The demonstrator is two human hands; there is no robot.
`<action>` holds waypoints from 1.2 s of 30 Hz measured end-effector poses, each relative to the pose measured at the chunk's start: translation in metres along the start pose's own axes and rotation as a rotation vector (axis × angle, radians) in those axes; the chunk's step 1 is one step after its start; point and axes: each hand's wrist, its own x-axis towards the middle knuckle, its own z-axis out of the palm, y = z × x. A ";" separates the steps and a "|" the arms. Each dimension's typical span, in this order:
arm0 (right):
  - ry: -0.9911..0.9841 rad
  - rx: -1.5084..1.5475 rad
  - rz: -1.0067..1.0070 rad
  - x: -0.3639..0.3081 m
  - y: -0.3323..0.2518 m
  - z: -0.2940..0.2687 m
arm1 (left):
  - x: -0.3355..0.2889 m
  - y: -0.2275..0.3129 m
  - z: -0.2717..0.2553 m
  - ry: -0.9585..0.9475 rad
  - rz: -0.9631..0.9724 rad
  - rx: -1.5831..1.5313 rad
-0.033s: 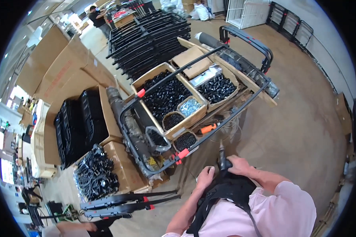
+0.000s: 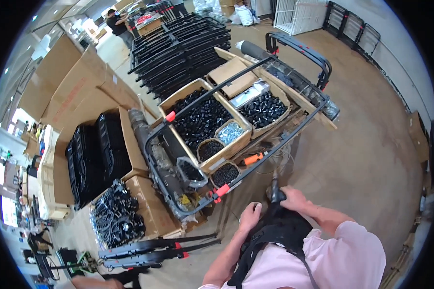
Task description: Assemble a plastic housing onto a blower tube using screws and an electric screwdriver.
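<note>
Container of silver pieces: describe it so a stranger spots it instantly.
Under the black tubular frame sits a large open box of black parts. Inside its near end, find the right-hand small container. Its bright silver pieces stand out from the small dark-filled container beside it.

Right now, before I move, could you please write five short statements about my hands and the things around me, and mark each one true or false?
1. The right hand holds a dark tool. True.
2. In this view, the black frame crosses over the large box. True.
3. The left hand holds the orange tool. False: that tool lies near the large box, apart from both hands.
4. The silver pieces are in the right hand. False: they are inside the large box.
5. The white cage stands beyond the black frame. True.
</note>
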 end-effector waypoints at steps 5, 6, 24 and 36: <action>0.330 0.060 0.340 0.081 0.066 -0.055 | 0.038 0.088 -0.021 0.005 0.098 -0.054; 0.332 0.068 0.340 0.100 0.079 -0.065 | 0.052 0.098 -0.020 0.063 0.223 -0.035; 0.134 -0.031 0.436 0.326 0.282 -0.133 | 0.454 0.220 0.014 0.125 0.152 1.149; -0.696 0.144 -0.124 0.261 0.154 -0.322 | 0.464 0.216 -0.018 -0.084 -0.054 0.367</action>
